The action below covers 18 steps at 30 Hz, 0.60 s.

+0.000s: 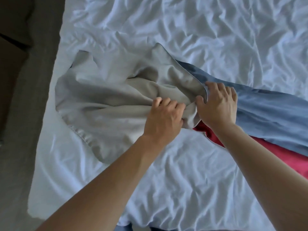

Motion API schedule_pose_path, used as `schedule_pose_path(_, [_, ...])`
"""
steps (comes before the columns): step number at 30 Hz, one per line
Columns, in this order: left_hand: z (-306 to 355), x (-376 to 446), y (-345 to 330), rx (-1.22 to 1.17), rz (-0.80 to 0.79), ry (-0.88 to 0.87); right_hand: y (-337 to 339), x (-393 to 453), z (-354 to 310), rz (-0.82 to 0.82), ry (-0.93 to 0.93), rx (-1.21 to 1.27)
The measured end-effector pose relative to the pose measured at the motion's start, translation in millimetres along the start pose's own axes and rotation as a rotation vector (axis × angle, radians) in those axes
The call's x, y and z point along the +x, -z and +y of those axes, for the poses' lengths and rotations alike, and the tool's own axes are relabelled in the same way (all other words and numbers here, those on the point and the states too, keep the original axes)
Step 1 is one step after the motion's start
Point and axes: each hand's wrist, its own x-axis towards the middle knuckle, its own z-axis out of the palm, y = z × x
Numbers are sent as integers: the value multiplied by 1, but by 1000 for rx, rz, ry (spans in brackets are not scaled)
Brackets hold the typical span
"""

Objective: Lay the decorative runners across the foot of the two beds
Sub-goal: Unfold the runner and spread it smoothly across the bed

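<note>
A dark brown floor (15, 114) runs down the left side of the view, and beside it begins a bed covered with a wrinkled white sheet (183, 189), which fills the rest of the scene.

On the left part of the bed lies the long fabric runner with a pale beige-grey side and a blue side (103, 97). Its beige-grey side faces up here and it is crumpled into folds, with its end reaching close to the left edge of the mattress. A thin dark piping follows its border.

The left hand (164, 117) comes from the bottom of the view on a bare forearm. Its fingers are curled into the bunched beige-grey cloth and grip a fold of it near the middle of the bed.

Just to the right, almost touching the left one, the right hand (218, 104) holds the turned-over edge of the same runner: the thumb is on the beige-grey side and the fingers are bent over the blue side.

From this hand the blue side of the runner stretches to the right border of the view. Under it, on the sheet, a red cloth (283, 157) shows, partly covered by the right forearm.
</note>
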Motion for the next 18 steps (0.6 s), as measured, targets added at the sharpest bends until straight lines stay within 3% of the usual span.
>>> schedule_pose_path(3, [-10,7,6,3,62,52,0,6,3,8,-6,86])
schedule_pose_path(10, [-104,13,54,122,126,345,9,19,-62,58,213,494])
schedule_pose_path(15, [-156,10,65,65,151,501,9,36,-100,17,493,336])
schedule_pose_path(18, [-166,9,64,16,186,533,4,43,-116,-6,543,283])
